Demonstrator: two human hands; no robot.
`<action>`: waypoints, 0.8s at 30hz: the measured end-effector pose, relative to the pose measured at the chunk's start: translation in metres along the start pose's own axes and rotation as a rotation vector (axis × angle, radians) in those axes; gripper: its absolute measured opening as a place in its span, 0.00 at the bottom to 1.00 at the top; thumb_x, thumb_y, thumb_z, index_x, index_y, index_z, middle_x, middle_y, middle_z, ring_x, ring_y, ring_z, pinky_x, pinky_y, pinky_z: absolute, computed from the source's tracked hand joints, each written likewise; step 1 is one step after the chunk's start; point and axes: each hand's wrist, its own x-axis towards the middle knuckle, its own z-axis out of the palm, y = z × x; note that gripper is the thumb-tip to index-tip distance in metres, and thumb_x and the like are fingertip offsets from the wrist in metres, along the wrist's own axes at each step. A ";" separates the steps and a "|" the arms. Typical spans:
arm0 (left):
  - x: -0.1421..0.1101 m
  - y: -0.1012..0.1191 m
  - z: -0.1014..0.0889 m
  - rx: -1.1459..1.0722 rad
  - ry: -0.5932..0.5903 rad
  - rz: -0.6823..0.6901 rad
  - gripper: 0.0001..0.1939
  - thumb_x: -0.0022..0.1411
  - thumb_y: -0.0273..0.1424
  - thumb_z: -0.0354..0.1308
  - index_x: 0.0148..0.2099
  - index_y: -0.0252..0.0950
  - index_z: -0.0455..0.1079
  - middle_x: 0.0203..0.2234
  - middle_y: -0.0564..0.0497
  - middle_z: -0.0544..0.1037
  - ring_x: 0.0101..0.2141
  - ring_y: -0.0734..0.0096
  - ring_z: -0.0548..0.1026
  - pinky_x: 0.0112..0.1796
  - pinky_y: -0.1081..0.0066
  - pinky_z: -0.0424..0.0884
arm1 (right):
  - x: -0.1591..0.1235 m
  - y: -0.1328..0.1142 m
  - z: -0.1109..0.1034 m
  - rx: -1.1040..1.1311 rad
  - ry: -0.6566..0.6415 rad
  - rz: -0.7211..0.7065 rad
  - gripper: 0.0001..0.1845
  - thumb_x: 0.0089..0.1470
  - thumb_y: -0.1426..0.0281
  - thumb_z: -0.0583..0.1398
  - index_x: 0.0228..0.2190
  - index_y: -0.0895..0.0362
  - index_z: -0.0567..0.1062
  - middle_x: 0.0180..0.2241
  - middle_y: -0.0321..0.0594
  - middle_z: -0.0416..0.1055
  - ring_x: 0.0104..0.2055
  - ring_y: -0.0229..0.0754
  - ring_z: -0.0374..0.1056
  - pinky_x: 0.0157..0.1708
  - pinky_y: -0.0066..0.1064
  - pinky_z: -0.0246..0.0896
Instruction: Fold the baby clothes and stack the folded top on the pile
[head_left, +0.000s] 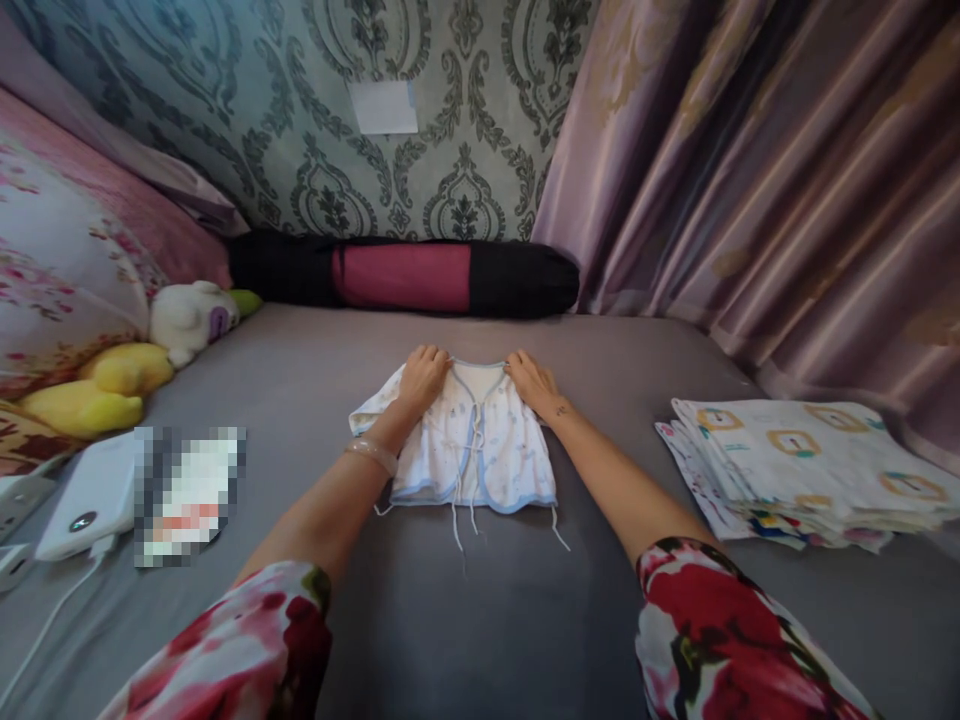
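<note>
A small white baby shirt [480, 450] with light blue trim and loose tie strings lies flat on the grey bed sheet [465, 620]. My left hand [422, 376] rests on its left shoulder with the fingers curled onto the cloth at the collar. My right hand [531, 381] lies on the right shoulder, its fingers bent and pressing the fabric near the neckline. A pale bangle [371, 455] sits on my left wrist. Both arms wear red floral sleeves.
A stack of folded printed cloths [810, 470] lies at the right. A black and maroon bolster [405, 275] runs along the wall. Yellow [105, 390] and white [191, 318] soft toys, a floral pillow and a white power bank [86, 500] with cable sit at the left. Curtains hang right.
</note>
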 end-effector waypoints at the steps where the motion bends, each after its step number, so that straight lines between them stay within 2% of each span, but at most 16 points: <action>1: 0.004 0.000 0.000 0.045 0.008 0.003 0.18 0.72 0.34 0.40 0.44 0.33 0.70 0.39 0.39 0.75 0.43 0.55 0.69 0.45 0.60 0.63 | 0.004 -0.001 -0.001 -0.036 0.005 -0.002 0.15 0.70 0.67 0.45 0.48 0.58 0.68 0.49 0.48 0.68 0.49 0.45 0.66 0.40 0.31 0.58; 5: 0.020 -0.004 0.001 0.162 0.025 0.027 0.19 0.72 0.34 0.38 0.44 0.33 0.70 0.39 0.38 0.74 0.44 0.53 0.69 0.42 0.60 0.61 | 0.021 -0.001 -0.003 -0.133 0.016 -0.011 0.17 0.70 0.69 0.43 0.47 0.59 0.68 0.48 0.50 0.67 0.48 0.46 0.67 0.40 0.32 0.59; 9: 0.027 -0.010 0.006 0.169 0.005 0.017 0.19 0.72 0.33 0.38 0.45 0.32 0.70 0.40 0.37 0.74 0.45 0.52 0.68 0.43 0.58 0.61 | 0.033 -0.001 0.000 -0.156 0.021 -0.020 0.17 0.69 0.71 0.42 0.48 0.59 0.68 0.49 0.51 0.67 0.48 0.46 0.67 0.41 0.32 0.59; 13: 0.029 -0.011 0.008 0.121 -0.108 -0.038 0.16 0.71 0.32 0.42 0.47 0.32 0.70 0.43 0.36 0.74 0.48 0.51 0.68 0.45 0.57 0.61 | 0.040 0.001 0.006 -0.107 -0.020 -0.006 0.17 0.69 0.70 0.44 0.48 0.59 0.69 0.49 0.51 0.68 0.48 0.47 0.67 0.42 0.33 0.59; 15: 0.028 -0.008 0.005 0.111 -0.163 -0.087 0.15 0.70 0.32 0.44 0.49 0.31 0.69 0.45 0.36 0.74 0.49 0.50 0.69 0.46 0.57 0.61 | 0.040 0.003 0.006 -0.057 -0.050 0.016 0.17 0.68 0.69 0.45 0.48 0.59 0.70 0.49 0.51 0.69 0.49 0.47 0.67 0.45 0.34 0.59; 17: 0.026 -0.003 -0.003 0.121 -0.168 -0.128 0.15 0.69 0.31 0.46 0.52 0.31 0.67 0.48 0.36 0.74 0.50 0.50 0.69 0.48 0.58 0.61 | 0.037 0.002 0.006 -0.027 -0.027 0.035 0.17 0.67 0.69 0.47 0.47 0.59 0.71 0.50 0.52 0.69 0.52 0.49 0.65 0.49 0.37 0.58; 21: 0.013 0.010 -0.017 0.104 -0.198 -0.112 0.17 0.68 0.32 0.47 0.54 0.32 0.66 0.52 0.37 0.73 0.52 0.52 0.69 0.50 0.58 0.61 | 0.020 -0.009 0.008 0.032 0.045 -0.022 0.21 0.66 0.70 0.46 0.54 0.63 0.69 0.58 0.55 0.65 0.62 0.53 0.57 0.60 0.45 0.47; 24: -0.001 0.018 -0.010 0.011 -0.254 -0.052 0.23 0.69 0.38 0.44 0.59 0.30 0.63 0.56 0.35 0.70 0.57 0.52 0.66 0.56 0.58 0.58 | 0.006 -0.026 0.017 0.117 0.009 -0.050 0.28 0.67 0.63 0.44 0.62 0.66 0.60 0.66 0.55 0.54 0.69 0.54 0.43 0.66 0.49 0.34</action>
